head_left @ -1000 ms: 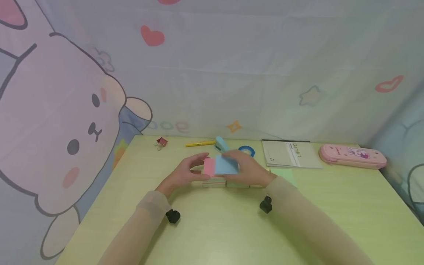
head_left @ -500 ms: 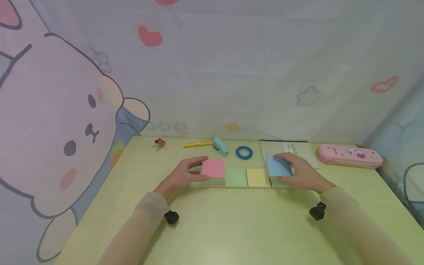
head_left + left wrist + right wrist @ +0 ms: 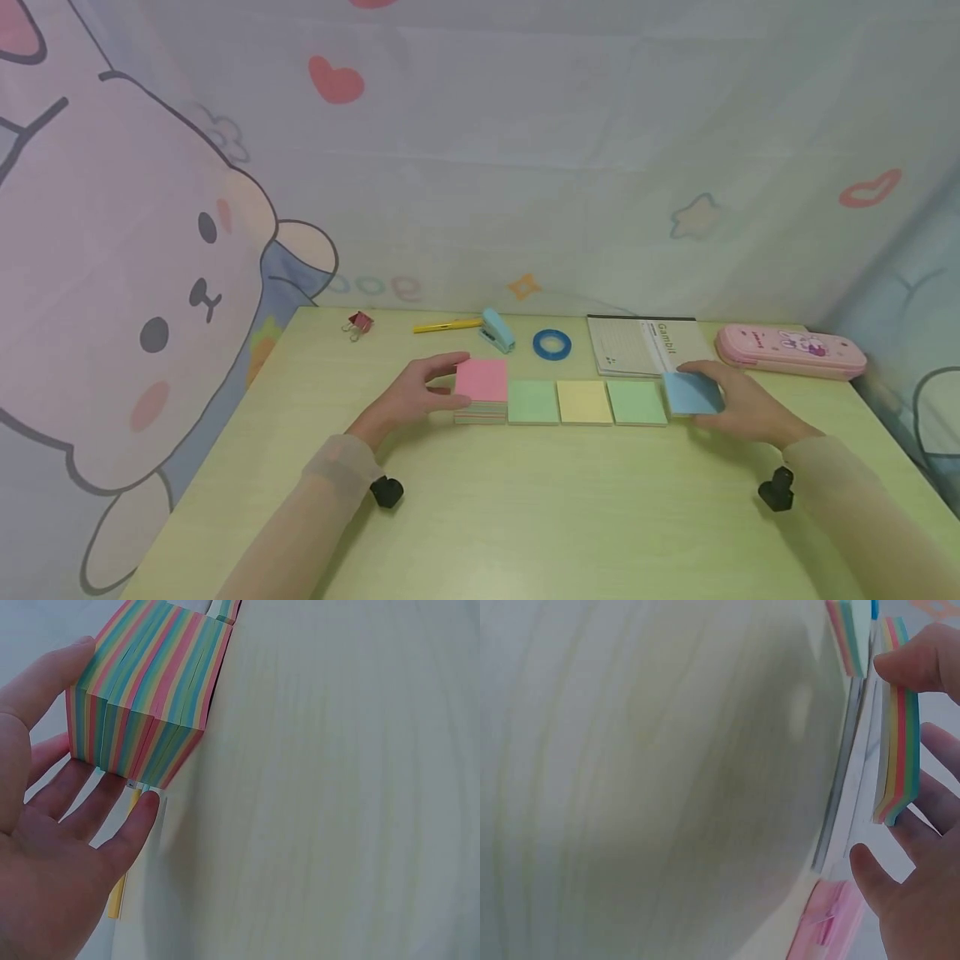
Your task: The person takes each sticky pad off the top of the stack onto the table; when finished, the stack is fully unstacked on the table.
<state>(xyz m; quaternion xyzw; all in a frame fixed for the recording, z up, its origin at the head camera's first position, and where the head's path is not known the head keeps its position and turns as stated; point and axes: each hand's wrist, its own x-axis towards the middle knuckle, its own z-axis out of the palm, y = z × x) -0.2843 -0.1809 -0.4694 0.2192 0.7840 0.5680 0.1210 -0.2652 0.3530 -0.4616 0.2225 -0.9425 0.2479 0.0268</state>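
Blue pad (image 3: pixel 693 395): right of the nearest green pad (image 3: pixel 636 403), just beside it; tabletop (image 3: pixel 525 500) contact unclear from here.
Placement: best kept level, edges squared to the green pad, released evenly.
Right hand (image 3: pixel 748 406): pinches the blue pad, thumb near, fingers far.
Left hand (image 3: pixel 412 393): curved round the pink stack (image 3: pixel 481 382), gripping it.

Your right hand (image 3: pixel 738 406) hides a near corner of the notebook (image 3: pixel 636 347); right of it, lettering (image 3: pixel 758 340) on the pencil case (image 3: pixel 783 360) looks too small to read
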